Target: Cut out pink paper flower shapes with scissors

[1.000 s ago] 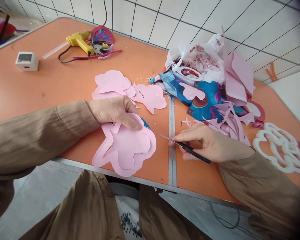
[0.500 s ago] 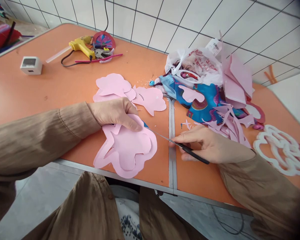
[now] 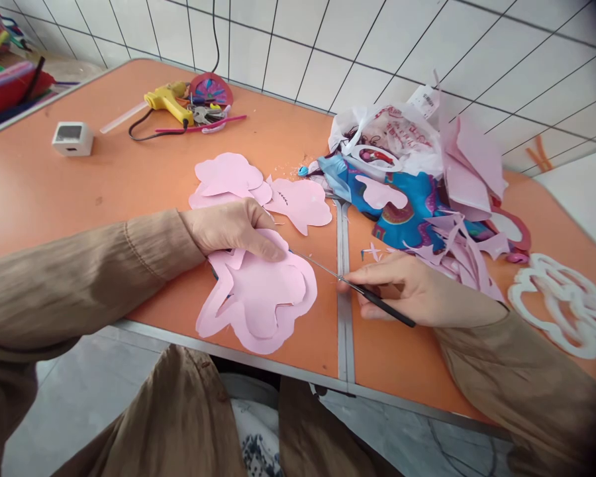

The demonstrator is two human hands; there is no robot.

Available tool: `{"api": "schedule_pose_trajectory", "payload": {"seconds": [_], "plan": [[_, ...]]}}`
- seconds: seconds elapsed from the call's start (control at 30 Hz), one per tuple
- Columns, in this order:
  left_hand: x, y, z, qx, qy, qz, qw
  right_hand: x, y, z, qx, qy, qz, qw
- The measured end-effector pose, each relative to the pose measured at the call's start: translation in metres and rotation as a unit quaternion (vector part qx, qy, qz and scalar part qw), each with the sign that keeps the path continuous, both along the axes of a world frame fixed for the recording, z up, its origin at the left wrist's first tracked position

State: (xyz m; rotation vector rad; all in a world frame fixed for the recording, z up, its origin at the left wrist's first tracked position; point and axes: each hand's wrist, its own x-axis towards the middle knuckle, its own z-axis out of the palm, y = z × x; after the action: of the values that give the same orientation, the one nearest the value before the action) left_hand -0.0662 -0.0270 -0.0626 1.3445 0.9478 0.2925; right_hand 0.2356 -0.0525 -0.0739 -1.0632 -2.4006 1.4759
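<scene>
My left hand (image 3: 231, 228) pinches the upper edge of a stack of pink paper flower shapes (image 3: 263, 295) lying at the near edge of the orange table (image 3: 79, 192). My right hand (image 3: 417, 288) is closed round a thin black-handled tool (image 3: 362, 291); its metal tip reaches left to the pink paper just under my left thumb. More pink flower cut-outs (image 3: 258, 189) lie just beyond my left hand.
A heap of pink scraps (image 3: 457, 245), blue printed material (image 3: 402, 205) and a white plastic bag (image 3: 392, 126) sits at the right. White cut-out rings (image 3: 561, 305) lie far right. A yellow glue gun (image 3: 169, 103) and a small white box (image 3: 72, 138) lie at the back left.
The view has shifted slightly; both hands keep their hold and the tool tip stays at the paper's edge.
</scene>
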Motion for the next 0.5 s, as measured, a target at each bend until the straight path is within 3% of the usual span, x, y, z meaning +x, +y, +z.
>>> {"api": "schedule_pose_trajectory", "payload": {"seconds": [0.2, 0.37, 0.5], "plan": [[0.0001, 0.0003, 0.0019, 0.025, 0.007, 0.008, 1.000, -0.0032, -0.0003, 0.0032, -0.028, 0.013, -0.071, 0.997], [0.0010, 0.0001, 0.0039, 0.020, 0.018, 0.015, 1.000, 0.0023, -0.0023, -0.0007, -0.043, 0.033, -0.054, 0.997], [0.0019, 0.0004, 0.0022, 0.026, 0.007, 0.020, 0.999, -0.0062, -0.0040, -0.0044, -0.011, 0.073, -0.135, 0.988]]}}
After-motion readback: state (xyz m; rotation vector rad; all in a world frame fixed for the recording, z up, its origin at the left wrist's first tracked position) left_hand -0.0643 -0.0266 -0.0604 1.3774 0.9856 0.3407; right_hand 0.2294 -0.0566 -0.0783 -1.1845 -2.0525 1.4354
